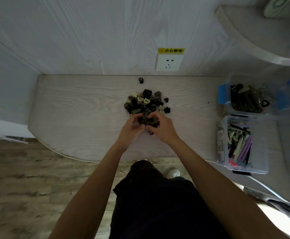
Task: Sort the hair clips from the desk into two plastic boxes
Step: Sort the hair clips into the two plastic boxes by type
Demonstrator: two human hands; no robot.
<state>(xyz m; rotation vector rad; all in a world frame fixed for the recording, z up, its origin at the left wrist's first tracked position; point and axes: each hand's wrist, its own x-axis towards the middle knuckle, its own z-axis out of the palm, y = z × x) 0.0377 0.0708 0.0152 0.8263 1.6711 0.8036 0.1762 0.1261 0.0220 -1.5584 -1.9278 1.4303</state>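
Observation:
A pile of small claw hair clips, black, brown and cream, lies in the middle of the pale wooden desk. My left hand and my right hand cup the near side of the pile, fingers curled around several dark clips. One black clip lies alone by the back wall. At the right stand two clear plastic boxes: the far box with blue latches holds dark claw clips, the near box holds long flat clips in mixed colours.
A white wall socket with a yellow warning label sits above the desk's back edge. A curved shelf juts out at upper right. The desk's rounded front edge meets wood floor, with my dark trousers and a white shoe below.

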